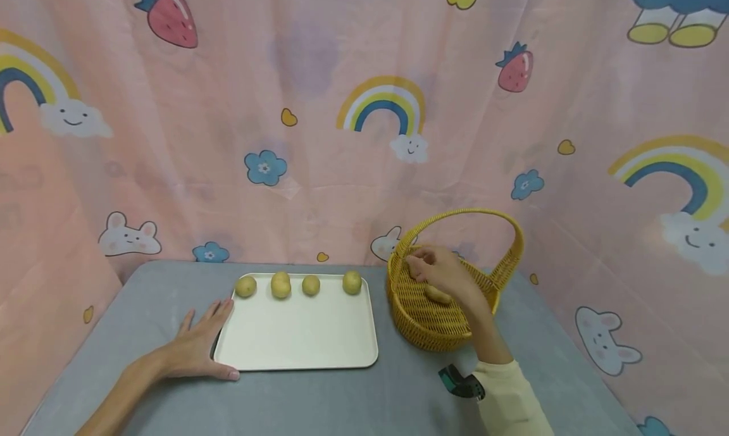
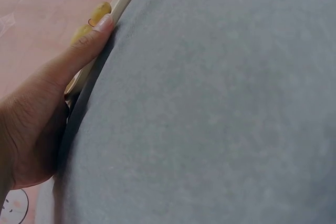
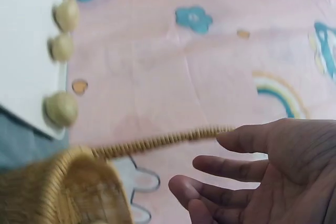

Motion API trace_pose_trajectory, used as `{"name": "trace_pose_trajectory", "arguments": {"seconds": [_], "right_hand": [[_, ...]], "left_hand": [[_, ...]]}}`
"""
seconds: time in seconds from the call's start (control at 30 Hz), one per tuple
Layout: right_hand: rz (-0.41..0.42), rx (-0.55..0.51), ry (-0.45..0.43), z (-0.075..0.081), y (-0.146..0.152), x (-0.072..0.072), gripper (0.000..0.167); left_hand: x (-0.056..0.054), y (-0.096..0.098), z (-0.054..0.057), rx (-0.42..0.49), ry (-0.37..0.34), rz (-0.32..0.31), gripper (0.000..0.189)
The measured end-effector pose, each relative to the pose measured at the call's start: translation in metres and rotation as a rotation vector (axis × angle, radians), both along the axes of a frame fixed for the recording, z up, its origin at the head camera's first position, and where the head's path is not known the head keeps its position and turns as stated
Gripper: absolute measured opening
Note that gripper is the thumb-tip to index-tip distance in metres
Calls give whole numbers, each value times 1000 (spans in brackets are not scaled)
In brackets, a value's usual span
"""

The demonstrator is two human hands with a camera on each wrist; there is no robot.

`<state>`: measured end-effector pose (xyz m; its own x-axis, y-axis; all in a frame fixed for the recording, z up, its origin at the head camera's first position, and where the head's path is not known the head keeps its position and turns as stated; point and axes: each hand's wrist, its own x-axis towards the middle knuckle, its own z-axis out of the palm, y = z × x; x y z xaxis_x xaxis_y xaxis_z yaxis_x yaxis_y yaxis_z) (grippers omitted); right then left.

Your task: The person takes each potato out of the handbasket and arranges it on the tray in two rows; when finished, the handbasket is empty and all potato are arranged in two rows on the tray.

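Several small yellowish, potato-like round pieces (image 1: 311,285) stand in a row along the far edge of a white tray (image 1: 296,335). At the tray's left side, my left hand (image 1: 196,347) is spread with fairly straight fingers along the edge. Its thumb (image 2: 86,48) lies at the near corner of the rim. My right hand (image 1: 441,270) reaches under the handle of a yellow wicker basket (image 1: 424,325). In the right wrist view, the fingers of this hand (image 3: 257,177) are loosely bent with nothing between them. Another yellowish piece (image 1: 437,294) lies inside the basket, partly covered by the wrist.
A grey cloth-covered table (image 1: 319,404) carries the tray and, to its right, the basket. The arched basket handle (image 1: 467,212) rises above the right hand. Behind the table hangs a pink curtain (image 1: 319,208) printed with rainbows and flowers.
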<state>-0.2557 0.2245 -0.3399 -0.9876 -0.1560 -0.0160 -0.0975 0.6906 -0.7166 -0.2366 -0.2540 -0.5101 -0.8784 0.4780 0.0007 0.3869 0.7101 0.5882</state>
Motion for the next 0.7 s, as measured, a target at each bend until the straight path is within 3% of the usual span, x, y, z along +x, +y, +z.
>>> {"name": "trace_pose_trajectory", "arguments": {"seconds": [0.2, 0.4, 0.57, 0.7], "right_hand": [[-69, 29, -122, 6, 37, -46, 50], [-102, -8, -157, -24, 56, -86, 31], [-120, -16, -181, -55, 54, -98, 48], [-154, -47, -256, -64, 47, -102, 43]], "left_hand": [[0, 0, 4, -7, 14, 4, 137], [-1, 0, 4, -9, 13, -1, 137], [2, 0, 2, 4, 14, -2, 137], [2, 2, 2, 4, 12, 5, 137]]}}
